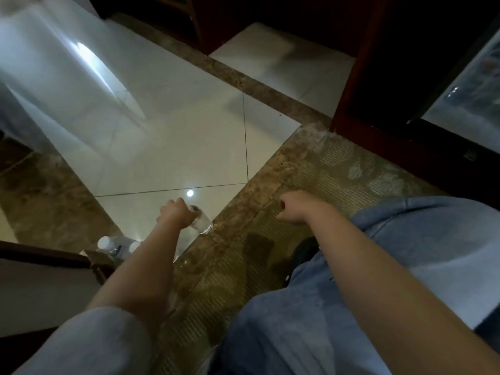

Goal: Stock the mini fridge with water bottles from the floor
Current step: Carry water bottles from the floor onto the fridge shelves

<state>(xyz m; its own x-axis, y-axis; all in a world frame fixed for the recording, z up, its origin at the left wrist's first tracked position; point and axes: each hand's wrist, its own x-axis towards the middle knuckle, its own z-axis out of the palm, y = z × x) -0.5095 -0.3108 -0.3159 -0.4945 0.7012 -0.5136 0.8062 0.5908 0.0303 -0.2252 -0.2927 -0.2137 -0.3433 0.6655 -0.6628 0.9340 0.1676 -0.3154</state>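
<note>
My left hand (176, 213) grips the top of a clear water bottle (201, 224) that stands tilted on the white floor tile beside the brown marble strip. My right hand (293, 207) hovers over the patterned carpet with its fingers curled and nothing in it. More water bottles (116, 244) with white caps stand on the floor at the lower left, partly hidden behind my left forearm. The mini fridge's glass door (468, 96) shows at the right edge, set in a dark wooden cabinet.
A dark red wooden cabinet frame (359, 85) rises at the upper right. A dark wooden ledge (43, 255) juts in at the lower left near the bottles. My knees in blue trousers (324, 307) fill the lower right. Glossy white tiles (173, 125) spread ahead.
</note>
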